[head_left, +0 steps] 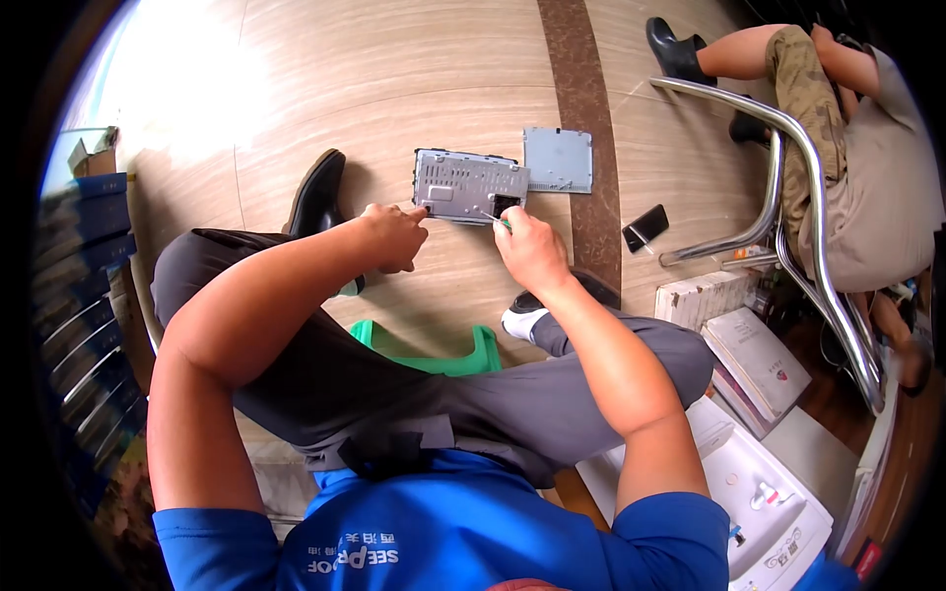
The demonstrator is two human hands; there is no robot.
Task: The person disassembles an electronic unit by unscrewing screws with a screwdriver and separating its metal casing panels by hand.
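Note:
A slotted silver metal electronics case (458, 187) lies on the floor in front of me, with a dark opening near its lower right corner. My left hand (394, 237) has its index finger on the lower left corner of the case, its other fingers curled. Pinched in my right hand (533, 251) is a small screwdriver (492, 217) with a green handle; its thin shaft points left over the lower edge of the case. Whether the tip sits in a screw is too small to tell. A flat grey metal cover (559, 161) lies just right of the case.
Between my legs stands a green plastic stool (434, 362). A phone (645, 229) lies on the floor to the right, near a chrome chair frame (813, 187) and another person (867, 177). White boxes (754, 364) and a white basin (749, 492) are at lower right; blue boxes (103, 217) stack left.

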